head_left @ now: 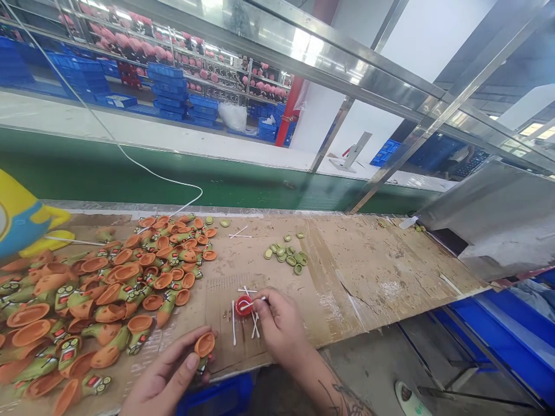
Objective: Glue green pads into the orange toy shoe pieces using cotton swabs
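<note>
A: Biggest thing first: the cardboard-covered workbench [381,271], brown and scuffed, with a green conveyor belt [130,167] running along its far edge.

B: And on the left half of that bench, a big heap of toy parts [87,300], orange cups on green stalks with cartoon eyes, spilling from the far edge right down to the near edge.

A: Smaller cluster near the far middle, a little pile of green caps [287,256], well apart from the heap.

B: Now the hands. The left hand [167,378] is at the near edge, fingers curled, thumb on top, pinching one toy piece [203,346]. Orange cup facing up, shallow and round, green body tucked below in the fingers.

A: The right hand [280,323] sits just beside it toward the middle, fingertips pressed together on a cotton swab [254,301], thin white stick, its tip touching a small red dish [243,305].

B: That red dish rests on the cardboard, near the near edge, between the heap and the right hand. Round, glossy red.

A: Loose swabs [234,329] lie scattered around it, several white sticks, flat on the board.
</note>
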Demonstrator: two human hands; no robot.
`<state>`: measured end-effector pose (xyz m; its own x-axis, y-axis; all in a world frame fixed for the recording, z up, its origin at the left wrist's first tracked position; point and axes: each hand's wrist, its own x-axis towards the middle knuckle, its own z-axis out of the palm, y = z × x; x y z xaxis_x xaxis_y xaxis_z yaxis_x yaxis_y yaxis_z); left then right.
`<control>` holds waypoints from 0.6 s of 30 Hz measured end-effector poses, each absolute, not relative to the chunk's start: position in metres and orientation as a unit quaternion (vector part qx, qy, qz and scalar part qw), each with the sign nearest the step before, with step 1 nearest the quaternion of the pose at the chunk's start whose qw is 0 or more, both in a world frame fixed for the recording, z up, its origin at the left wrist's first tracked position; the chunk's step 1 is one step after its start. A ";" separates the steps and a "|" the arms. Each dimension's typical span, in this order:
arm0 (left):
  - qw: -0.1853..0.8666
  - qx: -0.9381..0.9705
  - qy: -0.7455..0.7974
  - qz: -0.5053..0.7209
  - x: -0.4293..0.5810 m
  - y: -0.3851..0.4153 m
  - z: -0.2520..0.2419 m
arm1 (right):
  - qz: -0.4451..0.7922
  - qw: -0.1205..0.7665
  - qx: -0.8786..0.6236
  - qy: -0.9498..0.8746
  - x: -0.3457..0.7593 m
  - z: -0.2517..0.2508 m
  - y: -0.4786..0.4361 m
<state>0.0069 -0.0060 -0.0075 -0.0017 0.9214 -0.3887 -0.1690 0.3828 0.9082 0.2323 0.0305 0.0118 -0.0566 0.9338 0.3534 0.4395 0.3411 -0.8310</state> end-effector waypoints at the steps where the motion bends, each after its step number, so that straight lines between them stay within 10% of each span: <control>1: 0.626 0.337 0.554 0.433 0.004 -0.004 -0.011 | 0.259 0.454 -0.510 -0.683 0.234 0.008 0.034; 18: 0.599 0.366 0.564 0.435 0.009 0.007 0.002 | 0.215 0.435 -0.506 -0.714 0.240 0.012 0.030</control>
<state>0.0095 0.0074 0.0024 -0.0144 0.9342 -0.3565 -0.1076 0.3531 0.9294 0.2399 0.0299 0.0125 -0.1107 0.9084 0.4031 0.5353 0.3962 -0.7460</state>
